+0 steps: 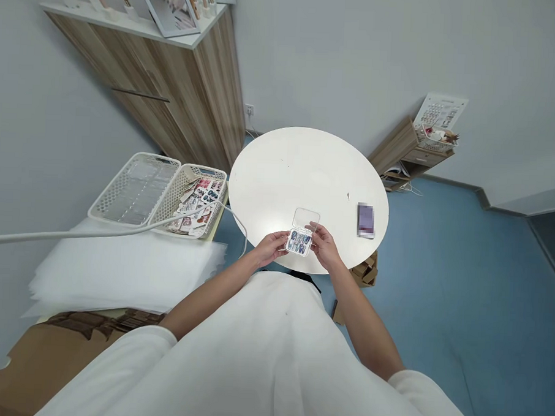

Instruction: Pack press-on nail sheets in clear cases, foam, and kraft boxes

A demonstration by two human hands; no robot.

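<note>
Between my two hands is a small clear plastic case (298, 242) with its lid (306, 218) raised on the far side. Several blue and purple press-on nails (299, 238) lie in rows inside it. My left hand (272, 247) grips the case's left edge with fingers and thumb. At the right edge, my right hand (324, 244) holds the case too, its fingers near the hinge and the lid's lower corner. The case is held above the near edge of a round white table (302, 166).
A phone (366, 220) lies on the table's right side. To the left stand a white basket of nail cards (197, 204) and another basket with clear cases (138, 189). A white cable (120, 232) crosses over them. A wooden cabinet (173, 74) is behind; a cardboard box (365, 272) sits under the table.
</note>
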